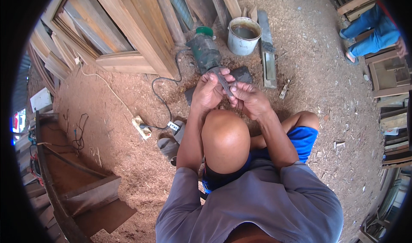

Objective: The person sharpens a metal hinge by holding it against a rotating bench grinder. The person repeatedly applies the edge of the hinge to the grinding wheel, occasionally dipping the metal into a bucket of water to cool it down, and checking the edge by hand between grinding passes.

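Note:
Both my hands hold a dark, narrow flat strip [224,83], like a blade, above my raised knee. My left hand [206,92] has its fingers closed round the upper end. With thumb and fingers pinched, my right hand [252,99] grips the lower end. Just beyond them stands a green and grey grinder-like machine [205,52], and the strip's far end lies close to it; whether they touch I cannot tell. A dark flat block [242,74] rests on the ground behind my hands, partly covered.
A white bucket of murky liquid [243,41] stands beyond the machine, beside a long narrow stone-like block [269,69]. A black cable runs to a power strip [141,128] at left, near grey sandals [168,145]. Wooden frames [124,65] lean far left. Another person [373,32] is at far right.

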Available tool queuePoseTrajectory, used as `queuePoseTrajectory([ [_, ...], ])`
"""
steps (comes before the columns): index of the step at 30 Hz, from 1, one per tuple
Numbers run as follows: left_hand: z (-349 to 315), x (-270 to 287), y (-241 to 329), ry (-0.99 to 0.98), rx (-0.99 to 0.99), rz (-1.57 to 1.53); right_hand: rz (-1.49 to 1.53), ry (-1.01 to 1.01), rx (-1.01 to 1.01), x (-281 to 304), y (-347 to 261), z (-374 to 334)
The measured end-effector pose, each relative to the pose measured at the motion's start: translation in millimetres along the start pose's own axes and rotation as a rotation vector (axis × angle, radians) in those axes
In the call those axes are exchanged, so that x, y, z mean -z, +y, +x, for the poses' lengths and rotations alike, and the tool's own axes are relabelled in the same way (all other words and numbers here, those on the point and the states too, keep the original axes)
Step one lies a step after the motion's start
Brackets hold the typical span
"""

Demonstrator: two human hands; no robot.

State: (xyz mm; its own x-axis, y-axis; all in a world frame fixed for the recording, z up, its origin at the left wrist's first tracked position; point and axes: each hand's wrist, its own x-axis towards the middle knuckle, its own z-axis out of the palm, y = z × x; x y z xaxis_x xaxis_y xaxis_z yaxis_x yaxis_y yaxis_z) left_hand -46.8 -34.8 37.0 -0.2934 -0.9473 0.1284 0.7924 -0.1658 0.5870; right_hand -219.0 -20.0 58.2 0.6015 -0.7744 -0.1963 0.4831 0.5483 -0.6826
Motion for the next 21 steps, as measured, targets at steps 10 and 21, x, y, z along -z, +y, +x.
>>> queuePoseTrajectory([
  [10, 0, 2, 3, 0.020, 0.018, -0.005, -0.010, 0.036, -0.019, 0, 0, 0],
  [21, 0, 5, 4, 0.018, 0.050, 0.034, 0.014, 0.055, -0.030, 0, -4, -2],
])
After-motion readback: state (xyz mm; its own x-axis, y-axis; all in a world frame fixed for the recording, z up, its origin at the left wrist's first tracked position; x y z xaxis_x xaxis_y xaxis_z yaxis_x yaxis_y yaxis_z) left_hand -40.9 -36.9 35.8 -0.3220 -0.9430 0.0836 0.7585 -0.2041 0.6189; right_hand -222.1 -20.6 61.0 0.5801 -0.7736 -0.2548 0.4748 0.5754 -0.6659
